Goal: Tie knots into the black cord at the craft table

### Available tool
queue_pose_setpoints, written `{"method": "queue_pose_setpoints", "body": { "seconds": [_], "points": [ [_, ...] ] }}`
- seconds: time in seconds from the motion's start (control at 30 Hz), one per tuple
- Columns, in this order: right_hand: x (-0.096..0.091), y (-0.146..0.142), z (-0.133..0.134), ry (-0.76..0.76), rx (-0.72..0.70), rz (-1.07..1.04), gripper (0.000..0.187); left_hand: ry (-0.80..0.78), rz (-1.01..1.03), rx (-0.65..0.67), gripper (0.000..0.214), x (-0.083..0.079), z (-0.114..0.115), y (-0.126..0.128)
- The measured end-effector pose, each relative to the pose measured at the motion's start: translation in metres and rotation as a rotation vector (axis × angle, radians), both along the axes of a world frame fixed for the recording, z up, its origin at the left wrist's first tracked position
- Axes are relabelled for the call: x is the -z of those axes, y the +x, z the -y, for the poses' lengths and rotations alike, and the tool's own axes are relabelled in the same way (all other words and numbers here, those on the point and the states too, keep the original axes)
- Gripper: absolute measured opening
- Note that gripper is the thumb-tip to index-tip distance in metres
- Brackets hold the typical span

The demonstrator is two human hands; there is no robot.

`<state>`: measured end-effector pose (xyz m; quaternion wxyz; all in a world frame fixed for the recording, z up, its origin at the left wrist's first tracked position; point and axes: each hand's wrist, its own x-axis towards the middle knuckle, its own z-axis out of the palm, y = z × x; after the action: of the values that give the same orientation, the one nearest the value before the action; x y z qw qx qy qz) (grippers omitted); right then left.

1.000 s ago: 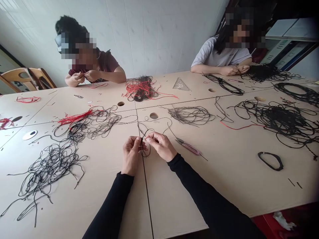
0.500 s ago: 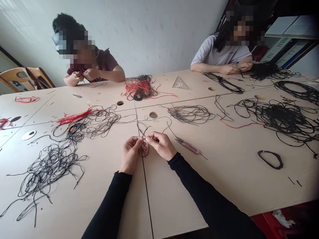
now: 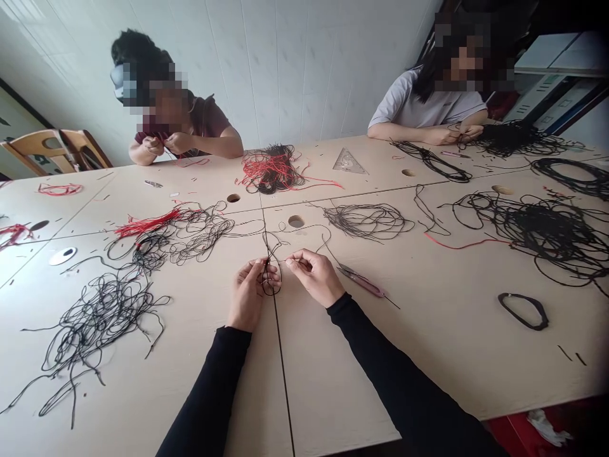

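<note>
Near the middle of the table, my left hand pinches a looped black cord, and the loop hangs across its fingers. To its right, my right hand is closed with thumb and forefinger together on a thin strand of the cord, a short gap from the left hand. Cord ends stretch forward from the fingers over the tabletop. A pair of thread snips with pinkish handles lies just right of my right hand. The exact knot between my fingers is too small to make out.
Tangled black cords lie at the left, beside a red-and-black bundle. A coil of thin cord and a large black heap lie to the right. A black ring and a set square rest on the table. Two people sit opposite.
My right hand has drawn away to the right from my left hand, opening a gap with a strand between them. The view has shifted slightly.
</note>
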<state>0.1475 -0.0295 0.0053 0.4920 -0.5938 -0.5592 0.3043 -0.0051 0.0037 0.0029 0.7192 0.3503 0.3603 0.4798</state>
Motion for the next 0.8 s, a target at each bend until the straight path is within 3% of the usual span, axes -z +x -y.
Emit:
{"method": "queue_pose_setpoints", "body": {
  "seconds": [0.2, 0.4, 0.6, 0.73, 0.8],
  "points": [
    [-0.001, 0.004, 0.0, 0.027, 0.012, 0.049, 0.026, 0.031, -0.046, -0.026, 0.032, 0.002, 0.0, 0.0],
    [0.002, 0.027, -0.005, 0.164, 0.238, 0.241, 0.022, 0.029, -0.098, -0.062, 0.034, 0.006, 0.0, 0.001],
    [0.001, 0.036, -0.006, 0.324, 0.443, 0.455, 0.02, 0.1, -0.218, 0.075, 0.034, 0.002, 0.006, 0.003],
    [-0.008, 0.028, 0.0, 0.352, 0.439, 0.409, 0.024, 0.154, -0.293, 0.214, 0.031, -0.003, 0.01, 0.004],
    [-0.011, 0.02, 0.003, 0.41, 0.373, 0.39, 0.025, 0.182, -0.315, 0.268, 0.03, -0.006, 0.011, 0.005]
  ]
}}
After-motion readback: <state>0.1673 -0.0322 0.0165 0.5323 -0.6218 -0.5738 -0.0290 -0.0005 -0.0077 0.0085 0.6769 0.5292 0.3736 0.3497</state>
